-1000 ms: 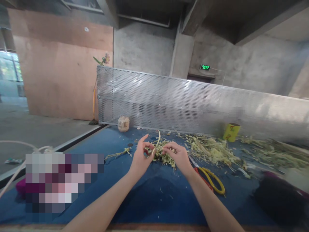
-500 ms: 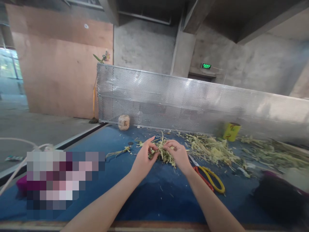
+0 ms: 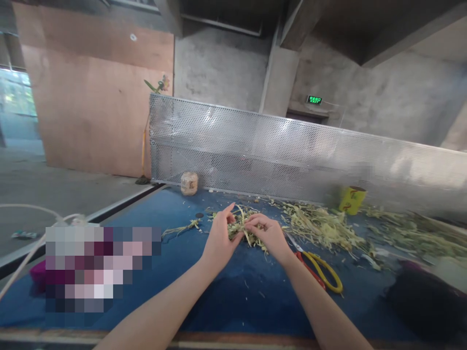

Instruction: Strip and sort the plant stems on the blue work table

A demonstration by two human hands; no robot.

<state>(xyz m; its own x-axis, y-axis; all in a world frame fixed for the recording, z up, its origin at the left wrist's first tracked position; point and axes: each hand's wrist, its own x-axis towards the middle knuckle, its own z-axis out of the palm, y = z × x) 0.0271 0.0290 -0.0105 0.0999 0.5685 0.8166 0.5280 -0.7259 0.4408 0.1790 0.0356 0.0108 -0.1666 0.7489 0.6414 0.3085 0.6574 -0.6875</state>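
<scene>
My left hand point(image 3: 220, 239) and my right hand point(image 3: 269, 234) meet over a small clump of pale green plant strips point(image 3: 243, 224) on the blue table point(image 3: 175, 262). Both hands pinch the clump between fingers and thumb, with loose strands hanging below it. Yellow-handled scissors point(image 3: 318, 268) lie on the table just right of my right wrist.
A long spread of cut plant scraps point(image 3: 324, 228) runs to the right along a perforated metal screen point(image 3: 277, 155). A yellow cup point(image 3: 351, 200) and a small jar point(image 3: 189, 183) stand by the screen. A dark object point(image 3: 426, 301) sits at the near right, a white cable point(image 3: 32, 233) at the left.
The upright strip held between my hands a second ago has been folded down into the clump, and my hands have closed together on it.
</scene>
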